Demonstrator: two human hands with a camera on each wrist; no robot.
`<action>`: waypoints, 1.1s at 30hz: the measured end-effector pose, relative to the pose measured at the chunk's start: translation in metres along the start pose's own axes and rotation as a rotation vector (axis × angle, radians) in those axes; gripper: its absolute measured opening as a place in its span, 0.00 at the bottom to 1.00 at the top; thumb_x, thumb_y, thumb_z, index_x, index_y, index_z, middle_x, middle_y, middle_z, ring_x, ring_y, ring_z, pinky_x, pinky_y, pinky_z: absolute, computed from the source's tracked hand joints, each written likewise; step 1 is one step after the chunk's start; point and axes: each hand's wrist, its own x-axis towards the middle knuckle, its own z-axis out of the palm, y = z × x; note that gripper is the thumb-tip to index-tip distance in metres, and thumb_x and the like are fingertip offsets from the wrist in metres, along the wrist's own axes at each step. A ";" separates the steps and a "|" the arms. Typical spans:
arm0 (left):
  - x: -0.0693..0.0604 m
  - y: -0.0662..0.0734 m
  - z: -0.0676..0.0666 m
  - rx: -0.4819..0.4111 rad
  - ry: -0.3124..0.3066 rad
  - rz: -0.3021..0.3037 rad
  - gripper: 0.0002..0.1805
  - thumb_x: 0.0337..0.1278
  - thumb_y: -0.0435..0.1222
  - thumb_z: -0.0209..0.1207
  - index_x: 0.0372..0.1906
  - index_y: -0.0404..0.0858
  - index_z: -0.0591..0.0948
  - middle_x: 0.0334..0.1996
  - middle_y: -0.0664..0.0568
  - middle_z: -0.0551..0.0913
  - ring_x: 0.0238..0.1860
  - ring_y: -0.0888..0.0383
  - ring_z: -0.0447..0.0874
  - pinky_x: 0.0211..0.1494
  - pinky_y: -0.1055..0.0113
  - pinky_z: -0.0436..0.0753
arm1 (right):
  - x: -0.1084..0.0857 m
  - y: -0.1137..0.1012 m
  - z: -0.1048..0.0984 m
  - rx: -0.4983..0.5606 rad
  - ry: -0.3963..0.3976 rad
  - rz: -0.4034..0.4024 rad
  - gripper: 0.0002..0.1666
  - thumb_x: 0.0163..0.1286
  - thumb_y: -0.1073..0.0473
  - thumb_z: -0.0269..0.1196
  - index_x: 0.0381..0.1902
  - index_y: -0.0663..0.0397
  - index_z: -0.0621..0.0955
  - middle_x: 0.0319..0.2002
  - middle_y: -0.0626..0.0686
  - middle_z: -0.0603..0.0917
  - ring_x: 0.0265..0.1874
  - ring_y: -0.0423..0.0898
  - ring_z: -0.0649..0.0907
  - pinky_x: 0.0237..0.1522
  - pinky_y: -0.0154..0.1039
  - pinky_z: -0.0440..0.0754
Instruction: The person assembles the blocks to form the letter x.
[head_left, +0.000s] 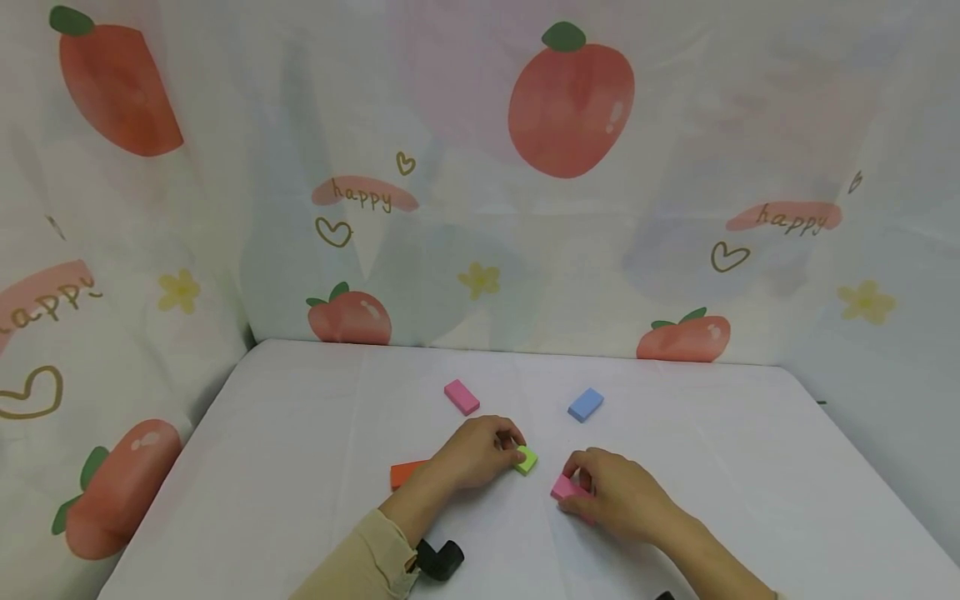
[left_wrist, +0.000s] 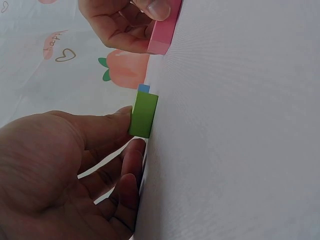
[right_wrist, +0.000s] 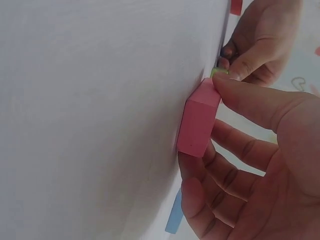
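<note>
Head view alone shows the pink block (head_left: 461, 397) beyond the left hand (head_left: 476, 454).

Pale backdrop (head_left: 465, 208) (fruit-patterned), white tabletop (head_left: 300, 433)

White table (head_left: 300, 433): pink block (head_left: 462, 397) beyond my left hand (head_left: 480, 450), blue block (head_left: 586, 405) beyond my right hand (head_left: 621, 493), orange block (head_left: 405, 474) left of both.

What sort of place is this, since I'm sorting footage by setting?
Probably a small staged filming booth, though that's a guess: a backdrop printed with fruit and "happy" behind and beside a white-topped table, with a blue block lying on it.
</note>
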 end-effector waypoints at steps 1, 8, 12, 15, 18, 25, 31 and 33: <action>0.000 0.000 0.000 -0.001 0.000 0.000 0.04 0.62 0.39 0.70 0.40 0.49 0.87 0.30 0.60 0.79 0.35 0.64 0.76 0.41 0.68 0.75 | 0.001 0.000 0.000 0.000 0.002 -0.001 0.17 0.57 0.46 0.78 0.40 0.40 0.84 0.26 0.40 0.74 0.24 0.35 0.71 0.28 0.33 0.68; 0.001 -0.002 0.002 0.007 -0.001 -0.005 0.04 0.63 0.40 0.70 0.40 0.50 0.87 0.30 0.61 0.79 0.35 0.64 0.75 0.41 0.68 0.74 | 0.003 -0.003 0.002 0.001 0.000 0.008 0.17 0.56 0.46 0.78 0.39 0.39 0.83 0.26 0.40 0.74 0.23 0.36 0.71 0.27 0.33 0.67; 0.003 -0.003 0.003 0.007 -0.005 -0.016 0.04 0.63 0.40 0.70 0.40 0.51 0.87 0.30 0.61 0.79 0.35 0.64 0.75 0.41 0.68 0.74 | 0.004 -0.005 0.002 0.007 -0.001 0.003 0.16 0.57 0.47 0.78 0.39 0.40 0.84 0.26 0.41 0.74 0.23 0.36 0.71 0.27 0.33 0.68; 0.003 -0.003 0.004 0.005 -0.006 -0.021 0.04 0.63 0.41 0.70 0.40 0.51 0.86 0.30 0.61 0.79 0.35 0.64 0.75 0.41 0.68 0.75 | 0.005 -0.005 0.002 0.011 0.001 -0.008 0.16 0.58 0.48 0.78 0.39 0.41 0.84 0.25 0.41 0.74 0.23 0.36 0.71 0.27 0.33 0.68; 0.004 -0.003 0.004 0.003 -0.005 -0.018 0.04 0.63 0.41 0.70 0.40 0.51 0.86 0.30 0.61 0.79 0.35 0.64 0.76 0.41 0.68 0.75 | 0.007 -0.006 0.002 0.012 0.005 -0.011 0.15 0.58 0.48 0.78 0.39 0.41 0.84 0.25 0.41 0.74 0.23 0.36 0.71 0.27 0.33 0.67; 0.004 -0.002 0.003 0.003 -0.002 -0.001 0.04 0.62 0.40 0.70 0.40 0.50 0.87 0.29 0.60 0.80 0.34 0.64 0.76 0.41 0.69 0.74 | 0.010 -0.009 0.003 0.019 -0.003 0.016 0.15 0.57 0.48 0.78 0.39 0.40 0.84 0.25 0.42 0.74 0.24 0.37 0.72 0.27 0.33 0.68; 0.003 -0.002 0.001 -0.001 0.002 -0.002 0.04 0.62 0.39 0.70 0.39 0.50 0.87 0.29 0.61 0.80 0.34 0.65 0.76 0.41 0.69 0.74 | 0.014 -0.012 0.004 0.022 -0.016 0.036 0.15 0.58 0.48 0.78 0.39 0.41 0.84 0.25 0.43 0.75 0.24 0.39 0.73 0.28 0.34 0.68; 0.003 -0.002 0.001 0.001 0.002 -0.001 0.04 0.62 0.39 0.70 0.39 0.50 0.87 0.29 0.61 0.80 0.33 0.65 0.75 0.41 0.69 0.74 | 0.015 -0.013 0.004 0.023 -0.020 0.042 0.15 0.58 0.48 0.78 0.39 0.41 0.84 0.25 0.43 0.75 0.25 0.40 0.73 0.28 0.34 0.68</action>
